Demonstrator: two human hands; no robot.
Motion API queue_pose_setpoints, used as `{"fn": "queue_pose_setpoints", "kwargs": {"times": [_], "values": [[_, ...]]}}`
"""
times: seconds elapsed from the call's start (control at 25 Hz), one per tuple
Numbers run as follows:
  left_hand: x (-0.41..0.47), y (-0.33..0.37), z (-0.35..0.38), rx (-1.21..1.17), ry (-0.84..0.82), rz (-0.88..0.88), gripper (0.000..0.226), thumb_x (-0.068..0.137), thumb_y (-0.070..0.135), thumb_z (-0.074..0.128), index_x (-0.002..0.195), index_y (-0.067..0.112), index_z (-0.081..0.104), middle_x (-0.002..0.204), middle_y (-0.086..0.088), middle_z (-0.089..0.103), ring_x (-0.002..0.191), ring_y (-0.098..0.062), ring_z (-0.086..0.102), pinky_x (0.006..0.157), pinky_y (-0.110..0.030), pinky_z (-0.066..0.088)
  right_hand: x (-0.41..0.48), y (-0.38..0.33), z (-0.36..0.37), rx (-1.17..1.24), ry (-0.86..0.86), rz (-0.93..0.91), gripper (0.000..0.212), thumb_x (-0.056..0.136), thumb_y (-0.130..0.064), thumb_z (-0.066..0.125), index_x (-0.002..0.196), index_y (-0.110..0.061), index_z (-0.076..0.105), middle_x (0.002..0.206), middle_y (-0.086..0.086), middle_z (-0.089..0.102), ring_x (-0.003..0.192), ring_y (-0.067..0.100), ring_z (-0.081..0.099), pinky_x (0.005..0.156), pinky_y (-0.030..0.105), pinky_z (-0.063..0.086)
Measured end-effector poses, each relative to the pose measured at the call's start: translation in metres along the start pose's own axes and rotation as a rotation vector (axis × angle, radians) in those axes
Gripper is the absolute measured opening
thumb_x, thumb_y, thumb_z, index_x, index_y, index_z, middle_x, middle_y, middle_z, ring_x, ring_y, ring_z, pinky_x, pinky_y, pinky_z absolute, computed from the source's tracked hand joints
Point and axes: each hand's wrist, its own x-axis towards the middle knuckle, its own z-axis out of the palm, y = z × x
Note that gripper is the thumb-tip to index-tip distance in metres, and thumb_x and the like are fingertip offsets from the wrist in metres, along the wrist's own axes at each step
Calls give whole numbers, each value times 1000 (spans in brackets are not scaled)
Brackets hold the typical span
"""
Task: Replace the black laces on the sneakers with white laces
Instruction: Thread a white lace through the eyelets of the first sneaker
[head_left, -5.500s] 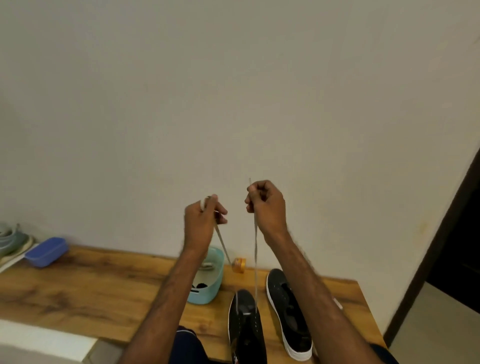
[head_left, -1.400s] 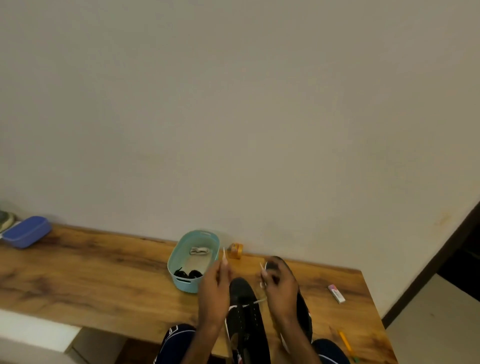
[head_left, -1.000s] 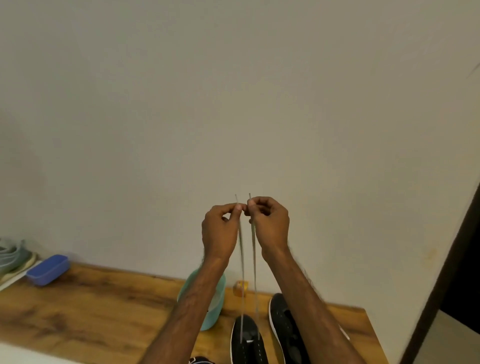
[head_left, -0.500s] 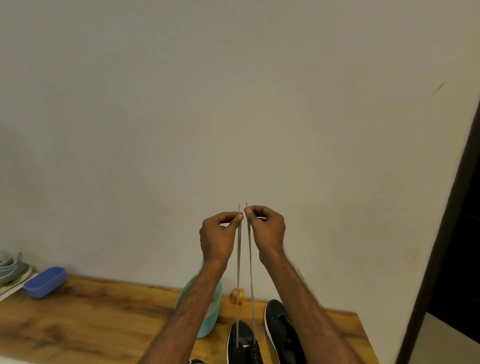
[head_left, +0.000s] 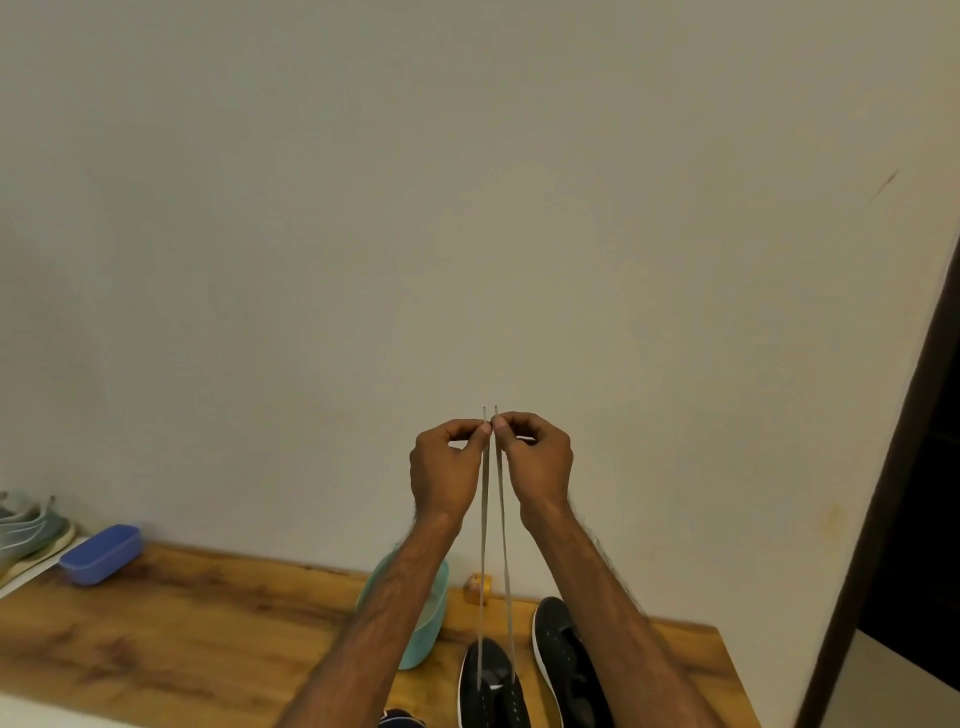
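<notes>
Table (head_left: 182, 623) of wood across the lower edge: at far left a pale shoe (head_left: 26, 530), then a blue case (head_left: 101, 553), then a teal tub (head_left: 428, 629) partly hidden behind the left forearm. Left hand (head_left: 447, 467) and right hand (head_left: 537, 467) are high before the wall, fingertips nearly touching. Each pinches one end of the white lace (head_left: 483, 519) between thumb and forefinger. Both strands run taut down to the nearer black sneaker (head_left: 491, 691), with the second black sneaker (head_left: 566, 660) just beside it, to the right.
</notes>
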Motion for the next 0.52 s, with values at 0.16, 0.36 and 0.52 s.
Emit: {"fn": "queue_pose_setpoints", "kwargs": {"times": [0.16,0.36,0.52], "values": [[1,-3,-3,-1,-18,10,12,90,28,72,99,23,77,90,14,74,91,-4,67,89,-34,57,-1,0,-2,-7,-7,7,8,89,-21,73,86,-28,74,84,-9,74,85,10,69,77,27,57],[20,-28,-28,6,48,-91,18,88,31,73,95,15,76,91,-2,74,89,-30,70,80,-51,57,16,4,-35,5,41,64,4,88,-17,75,89,-13,75,84,4,73,81,17,66,81,35,54],[23,-83,-54,170,83,-170,20,92,36,67,97,17,73,96,1,72,93,-26,68,80,-41,56,22,51,-75,-30,33,151,10,92,-18,70,95,-10,73,91,8,73,87,22,68,80,36,57]]}}
